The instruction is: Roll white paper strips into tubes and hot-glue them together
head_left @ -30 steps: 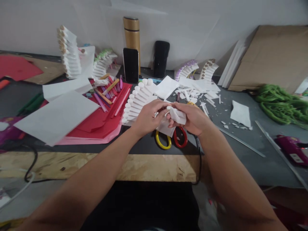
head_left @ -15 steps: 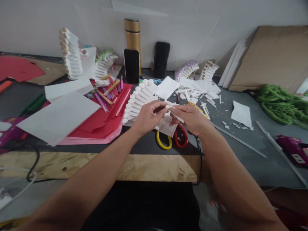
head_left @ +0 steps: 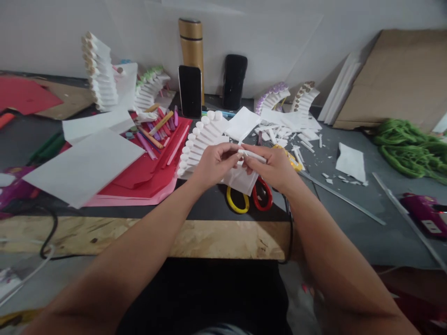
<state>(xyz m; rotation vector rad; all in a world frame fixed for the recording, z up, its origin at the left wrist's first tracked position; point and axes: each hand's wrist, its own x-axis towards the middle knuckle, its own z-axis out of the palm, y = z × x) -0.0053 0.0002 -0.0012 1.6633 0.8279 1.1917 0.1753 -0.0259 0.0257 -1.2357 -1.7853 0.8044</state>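
so the white roll (head_left: 256, 157) is just past the scissors' red handle (head_left: 268, 201), lying mostly sideways and dipping toward the right hand (head_left: 277, 168), whose fingers clamp more of it, while the left hand (head_left: 214, 166) has its fingers pinched on the other end

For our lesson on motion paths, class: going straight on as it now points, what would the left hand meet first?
The left hand would first meet the rolled white sheet at its fingertips, then probably the right hand, though depth is unclear.
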